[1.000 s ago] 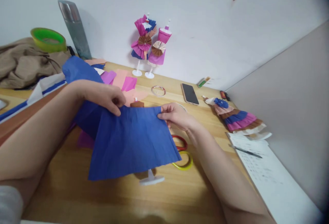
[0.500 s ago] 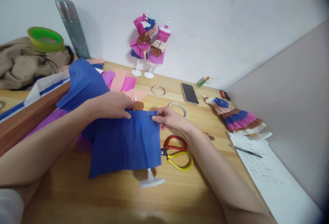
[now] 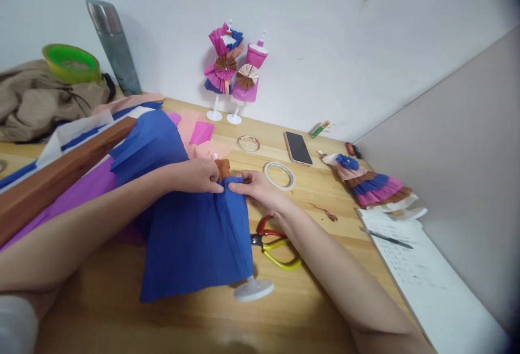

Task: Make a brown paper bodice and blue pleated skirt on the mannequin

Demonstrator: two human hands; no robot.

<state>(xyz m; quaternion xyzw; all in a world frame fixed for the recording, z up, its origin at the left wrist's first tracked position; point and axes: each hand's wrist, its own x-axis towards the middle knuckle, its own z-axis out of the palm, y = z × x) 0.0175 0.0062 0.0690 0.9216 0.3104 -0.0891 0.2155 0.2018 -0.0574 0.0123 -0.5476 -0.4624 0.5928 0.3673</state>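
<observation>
A wide sheet of blue crepe paper [image 3: 195, 246] hangs over a small dress-form stand, whose white round base [image 3: 254, 289] sticks out below. My left hand [image 3: 203, 175] pinches the paper's top edge beside the brown top [image 3: 223, 169] of the form. Close by on the right, my right hand [image 3: 252, 185] grips the same edge between thumb and fingers. Between the hands the edge is gathered into folds. Scissors [image 3: 280, 243] with one red and one yellow handle lie partly under my right forearm; the paper's edge is next to their pivot.
Crepe paper strips [image 3: 60, 181] pile up at left, near a tape roll [image 3: 73, 64] on brown cloth and a flask [image 3: 117, 51]. Two dressed forms [image 3: 233, 67] stand by the wall. A white tape roll [image 3: 279, 176], phone [image 3: 298, 147], layered paper dress [image 3: 374, 183] and notebook [image 3: 422, 267] lie rightward.
My hands have come closer together, bunching the paper's top edge around the form. The stand's base has swung to the right, and the blue paper hangs slightly lower.
</observation>
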